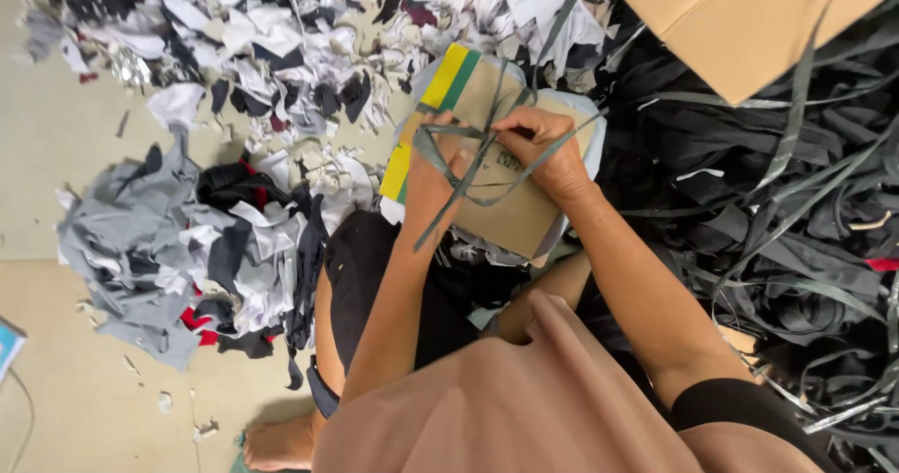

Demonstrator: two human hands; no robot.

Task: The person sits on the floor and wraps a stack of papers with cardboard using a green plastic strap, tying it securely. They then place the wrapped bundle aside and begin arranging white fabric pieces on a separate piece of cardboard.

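A flat bundle topped with brown cardboard (524, 213) that has a yellow and green edge rests in front of me, with white fabric under it. A grey strip of cloth (455, 130) crosses over the cardboard. My left hand (434, 166) pinches one part of the strip at the bundle's left side. My right hand (543, 151) grips another part of it on top of the cardboard. A long tail of the strip runs up and away to the right.
Heaps of white, grey and black fabric scraps (234, 51) cover the floor to the left and ahead. A pile of dark cloth and grey strips (796, 211) lies at the right. A large cardboard sheet (740, 14) sits at the top right. My bare foot (279, 443) is below.
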